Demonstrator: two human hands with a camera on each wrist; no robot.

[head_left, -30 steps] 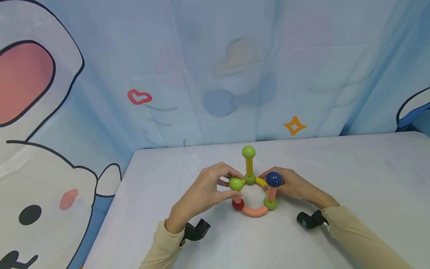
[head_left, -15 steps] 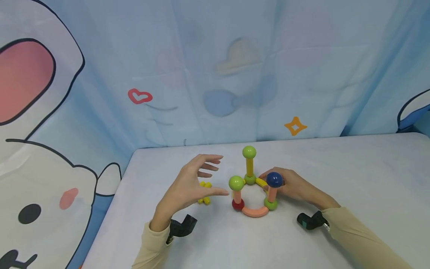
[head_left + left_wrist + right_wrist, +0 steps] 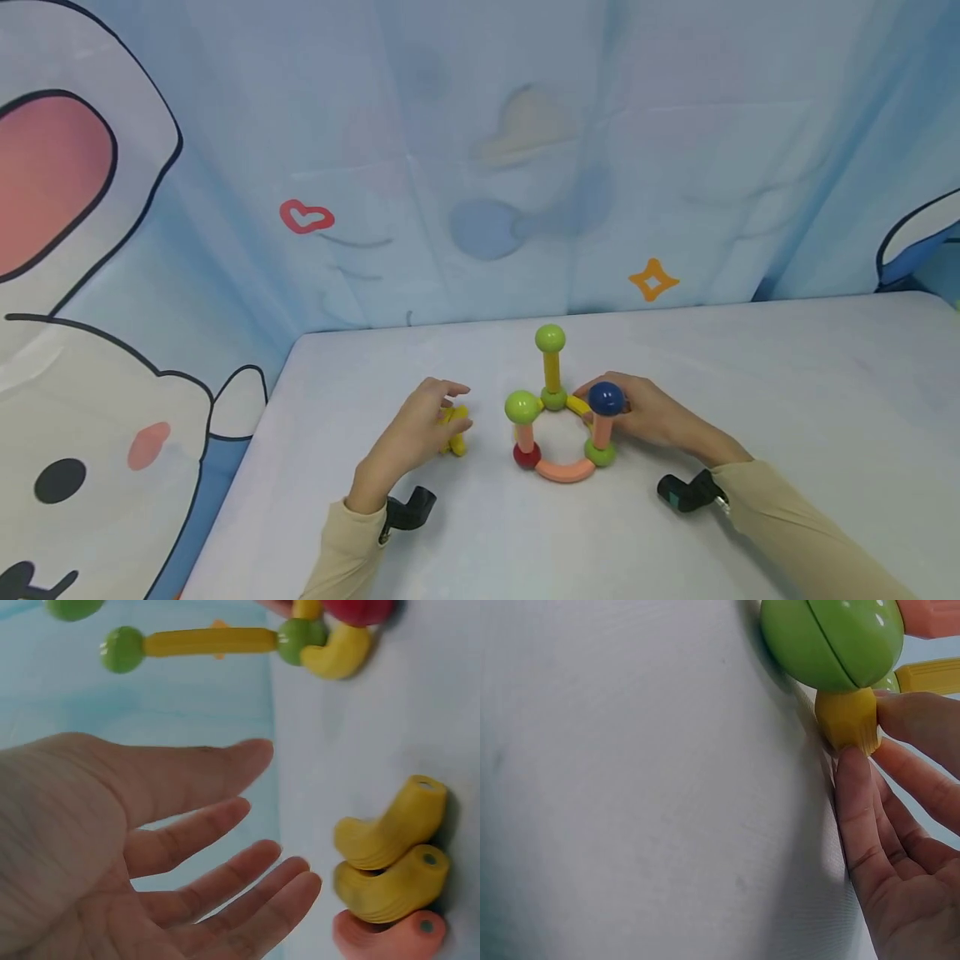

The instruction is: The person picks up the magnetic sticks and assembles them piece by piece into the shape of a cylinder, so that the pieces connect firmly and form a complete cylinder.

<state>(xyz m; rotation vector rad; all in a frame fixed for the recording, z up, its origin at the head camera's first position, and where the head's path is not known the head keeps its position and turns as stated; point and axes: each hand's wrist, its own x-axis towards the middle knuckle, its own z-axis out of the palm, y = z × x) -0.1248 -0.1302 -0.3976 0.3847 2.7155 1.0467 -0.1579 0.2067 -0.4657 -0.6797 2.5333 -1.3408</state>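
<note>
A ring of curved toy pieces joined by balls stands on the table, with a salmon curved piece (image 3: 566, 472) at its front. Three posts rise from it: a salmon one topped by a blue ball (image 3: 606, 398), another salmon one under a green ball (image 3: 522, 407), and a yellow rod (image 3: 551, 372) at the back. My right hand (image 3: 648, 410) pinches a yellow curved piece (image 3: 847, 720) on the ring's right side. My left hand (image 3: 411, 427), fingers apart and holding nothing, hovers by loose yellow curved pieces (image 3: 397, 881). A loose salmon curved piece (image 3: 390, 937) lies beside them.
The white-covered table (image 3: 787, 375) reaches back to a blue printed curtain (image 3: 420, 100). The loose pieces lie left of the ring, partly behind my left hand in the head view.
My left hand has let go of the green-topped post on the left and moved left to the loose yellow pieces. My right hand has stayed on the ring.
</note>
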